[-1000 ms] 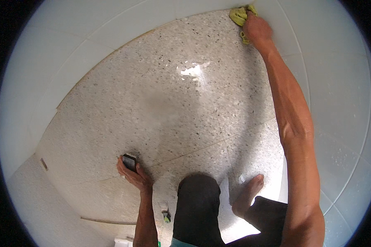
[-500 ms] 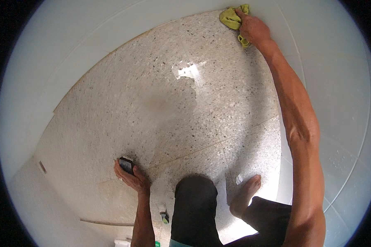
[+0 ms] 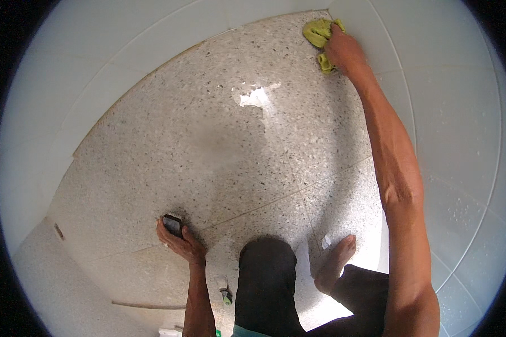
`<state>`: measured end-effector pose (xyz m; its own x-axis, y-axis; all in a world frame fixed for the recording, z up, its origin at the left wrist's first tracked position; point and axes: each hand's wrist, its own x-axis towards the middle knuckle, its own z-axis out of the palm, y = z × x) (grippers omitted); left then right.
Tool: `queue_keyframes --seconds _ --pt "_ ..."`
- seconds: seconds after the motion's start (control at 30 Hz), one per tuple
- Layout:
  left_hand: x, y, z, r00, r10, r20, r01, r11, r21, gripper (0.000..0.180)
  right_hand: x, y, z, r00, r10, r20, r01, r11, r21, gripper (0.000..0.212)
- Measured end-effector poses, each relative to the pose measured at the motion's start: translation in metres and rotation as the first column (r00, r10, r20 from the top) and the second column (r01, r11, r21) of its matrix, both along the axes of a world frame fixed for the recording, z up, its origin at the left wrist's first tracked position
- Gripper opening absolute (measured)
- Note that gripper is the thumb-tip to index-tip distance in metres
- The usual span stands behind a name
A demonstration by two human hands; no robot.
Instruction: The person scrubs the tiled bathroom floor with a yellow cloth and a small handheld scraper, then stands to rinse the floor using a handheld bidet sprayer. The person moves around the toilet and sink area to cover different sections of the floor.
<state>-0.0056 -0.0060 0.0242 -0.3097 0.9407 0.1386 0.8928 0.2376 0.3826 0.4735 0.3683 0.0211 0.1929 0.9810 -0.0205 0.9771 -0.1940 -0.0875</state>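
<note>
With our right hand (image 3: pixel 347 51) we hold a bunched yellow-green cloth (image 3: pixel 317 33) on the speckled terrazzo floor (image 3: pixel 197 185), near the far corner by the pale tiled wall (image 3: pixel 455 123). We curl our left hand (image 3: pixel 181 241) around a dark block (image 3: pixel 172 226); a green-handled scraper (image 3: pixel 226 296) lies between our left forearm (image 3: pixel 198 297) and dark-clad leg (image 3: pixel 267 286).

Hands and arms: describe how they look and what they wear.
The left hand and right hand wear no gloves; the left forearm and lean right arm show no sleeve or watch. A pale glint on the left hand may be a ring.
</note>
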Motion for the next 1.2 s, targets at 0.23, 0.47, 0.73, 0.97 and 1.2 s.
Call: queue_keyframes --seconds 0.23,0.47,0.73,0.97,1.2 --pt "-0.002 -0.003 -0.001 1.000 0.025 0.003 -0.025 0.999 -0.035 0.063 0.004 0.036 -0.005 0.994 0.112 0.005 -0.113 0.991 0.067 0.052" --pt "0.003 0.002 -0.006 1.000 0.003 0.025 -0.003 1.000 0.000 0.070 0.042 0.060 -0.033 0.936 0.331 -0.122 -0.295 0.923 0.247 0.047" --pt "-0.003 -0.004 -0.004 1.000 0.004 0.010 -0.003 1.000 -0.016 0.069 -0.021 0.023 0.032 0.973 0.163 0.165 -0.151 0.985 -0.082 0.050" --pt "0.000 -0.001 -0.002 0.999 -0.053 -0.008 0.053 0.999 0.005 0.065 -0.003 0.020 0.017 0.993 0.049 0.109 -0.050 0.999 0.006 0.031" --pt "-0.001 -0.002 -0.003 0.999 -0.044 -0.011 0.044 0.999 0.014 0.061 -0.024 -0.086 0.016 0.980 -0.198 0.000 0.198 0.980 -0.005 0.037"
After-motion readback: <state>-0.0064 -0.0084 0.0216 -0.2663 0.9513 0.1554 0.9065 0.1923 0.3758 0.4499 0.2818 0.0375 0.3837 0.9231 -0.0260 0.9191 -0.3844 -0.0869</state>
